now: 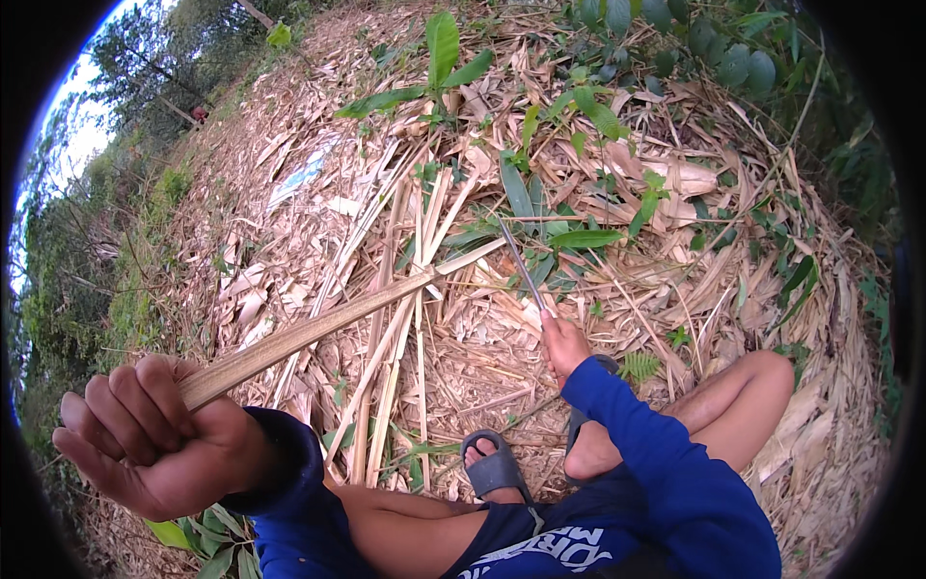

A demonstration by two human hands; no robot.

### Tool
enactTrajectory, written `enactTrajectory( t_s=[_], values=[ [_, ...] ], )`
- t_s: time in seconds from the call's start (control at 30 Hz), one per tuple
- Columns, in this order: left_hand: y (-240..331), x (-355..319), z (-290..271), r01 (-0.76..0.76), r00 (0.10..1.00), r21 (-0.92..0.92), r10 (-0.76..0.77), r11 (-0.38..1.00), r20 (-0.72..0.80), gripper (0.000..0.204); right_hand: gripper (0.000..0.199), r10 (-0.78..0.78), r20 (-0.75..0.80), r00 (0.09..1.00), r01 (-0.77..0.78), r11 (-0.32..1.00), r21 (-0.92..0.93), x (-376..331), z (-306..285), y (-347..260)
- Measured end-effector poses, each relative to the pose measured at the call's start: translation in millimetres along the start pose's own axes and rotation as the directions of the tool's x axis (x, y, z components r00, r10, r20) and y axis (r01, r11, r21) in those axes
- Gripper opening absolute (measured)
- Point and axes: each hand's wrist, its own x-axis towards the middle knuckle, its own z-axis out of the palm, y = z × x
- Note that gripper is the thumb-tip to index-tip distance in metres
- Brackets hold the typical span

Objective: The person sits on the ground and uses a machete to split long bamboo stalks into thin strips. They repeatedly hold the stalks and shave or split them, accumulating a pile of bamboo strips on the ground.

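Note:
My left hand (164, 434), at the lower left, is wrapped round the near end of a long split bamboo strip (313, 330). The strip slants up and to the right, paler and thinner toward its far end near the middle of the view. My right hand (566, 345) grips the handle of a knife (524, 270). Its narrow grey blade points up and slightly left, with its tip close to the strip's far end; I cannot tell whether they touch. Under the held strip, several long pale strips (386, 386) lie crossed on the ground.
Dry leaf sheaths and shavings (675, 280) cover the sloping ground. A green broad-leaved sapling (442, 58) grows ahead, and low leaves (586, 238) lie beyond the knife. My sandalled foot (495, 468) rests between my bent legs. Thick shrubs (145, 251) border the left side.

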Motion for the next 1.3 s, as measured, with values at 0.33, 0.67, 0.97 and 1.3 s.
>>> enactTrajectory(
  t_s=[0.33, 0.67, 0.97, 1.3],
  values=[
    [3.7, -13.1, 19.6, 0.075, 0.938, -0.198, -0.002, 0.977, 0.346, 0.038, 0.04, -0.765, 0.45, 0.461, 0.865, 0.5, -0.036, -154.8, 23.0, -133.9],
    [1.5, -28.1, 20.2, 0.024, 0.968, -0.136, 0.011, 0.99, 0.252, 0.036, 0.041, -0.583, 0.395, 0.71, 0.688, 0.693, -0.213, -93.3, 5.1, -100.8],
    [2.6, -24.2, 28.0, -0.042, 0.991, -0.058, 0.049, 0.997, 0.122, 0.036, 0.044, -0.558, 0.367, 0.744, 0.657, 0.711, -0.251, -75.2, 27.8, -93.4],
    [2.6, -24.5, 11.4, 0.053, 0.987, -0.113, -0.035, 0.992, 0.156, 0.039, 0.041, -0.748, 0.499, 0.439, 0.864, 0.504, -0.005, -136.1, 31.4, -137.7]
  ],
)
